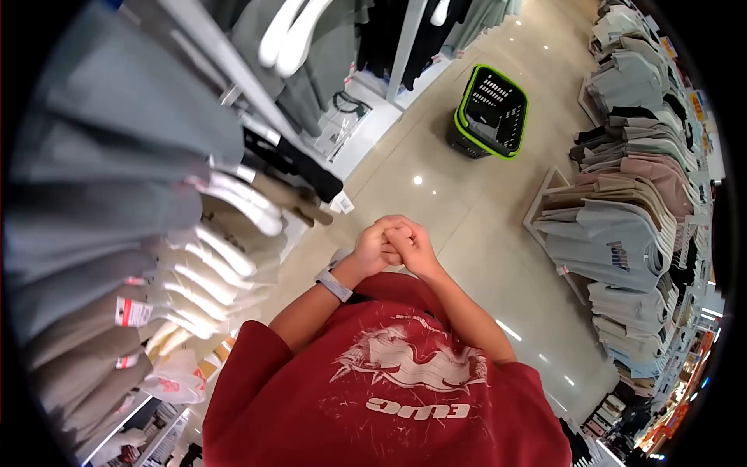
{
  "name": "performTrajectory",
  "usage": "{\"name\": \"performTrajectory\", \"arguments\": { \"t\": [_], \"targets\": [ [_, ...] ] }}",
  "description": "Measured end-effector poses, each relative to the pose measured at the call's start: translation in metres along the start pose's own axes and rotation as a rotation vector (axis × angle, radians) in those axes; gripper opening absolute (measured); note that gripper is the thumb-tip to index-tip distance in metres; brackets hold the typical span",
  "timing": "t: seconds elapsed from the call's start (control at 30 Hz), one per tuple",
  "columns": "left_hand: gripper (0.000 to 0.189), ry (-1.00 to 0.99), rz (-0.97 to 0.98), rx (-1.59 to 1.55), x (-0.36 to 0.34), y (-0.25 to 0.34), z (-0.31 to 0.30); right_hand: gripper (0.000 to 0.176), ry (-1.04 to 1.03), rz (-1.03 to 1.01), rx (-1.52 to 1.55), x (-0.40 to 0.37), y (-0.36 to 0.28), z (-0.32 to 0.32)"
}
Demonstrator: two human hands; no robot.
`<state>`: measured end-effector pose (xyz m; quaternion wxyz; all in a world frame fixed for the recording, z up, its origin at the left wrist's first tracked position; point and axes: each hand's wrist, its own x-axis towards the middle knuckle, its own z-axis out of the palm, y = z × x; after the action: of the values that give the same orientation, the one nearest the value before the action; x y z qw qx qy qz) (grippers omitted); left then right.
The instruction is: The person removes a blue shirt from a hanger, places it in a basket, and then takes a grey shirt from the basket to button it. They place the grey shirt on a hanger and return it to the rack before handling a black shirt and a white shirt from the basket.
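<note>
My left hand [373, 251] and my right hand [414, 247] are clasped together in front of my body, their fingers folded over one another. No object shows between them, though the inner palms are hidden. A light grey watch band [334, 286] circles my left wrist. Just below the hands is the red T-shirt [311, 389] I wear, with a white print on its front. Farther ahead on the floor stands a black shopping basket [490, 113] with a bright green rim, apart from my hands.
On the left, close by, grey and brown garments [101, 194] hang on white hangers [206, 284]. Along the right, a long rack holds shirts [615, 241] in grey, pink and beige. A shiny tiled floor [467, 210] runs between them.
</note>
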<state>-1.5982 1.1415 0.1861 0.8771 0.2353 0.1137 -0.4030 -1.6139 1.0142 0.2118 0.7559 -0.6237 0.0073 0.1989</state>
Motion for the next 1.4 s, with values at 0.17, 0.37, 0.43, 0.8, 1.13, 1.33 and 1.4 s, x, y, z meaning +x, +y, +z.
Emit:
{"name": "performTrajectory", "arguments": {
  "t": [0.17,0.37,0.43,0.8,1.13,1.33,1.4],
  "targets": [
    [0.041,0.079,-0.179,0.006,0.100,0.009,0.035,0.019,0.174,0.080,0.183,0.036,0.002,-0.081],
    [0.044,0.250,-0.156,-0.075,0.215,0.014,0.071,0.028,0.096,0.312,0.334,0.093,-0.015,-0.193],
    [0.045,0.199,-0.134,-0.095,0.255,0.012,0.090,0.030,0.012,0.317,0.276,0.109,-0.030,-0.242],
    [0.033,0.509,0.181,-0.332,0.413,0.012,0.172,0.025,-0.209,0.419,0.161,0.189,-0.064,-0.402],
    [0.033,0.412,0.121,-0.361,0.571,0.044,0.157,0.032,-0.031,0.518,0.026,0.295,-0.084,-0.511],
    [0.030,0.357,0.060,-0.330,0.636,0.071,0.170,0.033,0.100,0.557,0.022,0.334,-0.131,-0.552],
    [0.030,0.361,0.051,-0.340,0.649,0.075,0.167,0.032,0.098,0.554,0.021,0.347,-0.129,-0.561]
  ]
}}
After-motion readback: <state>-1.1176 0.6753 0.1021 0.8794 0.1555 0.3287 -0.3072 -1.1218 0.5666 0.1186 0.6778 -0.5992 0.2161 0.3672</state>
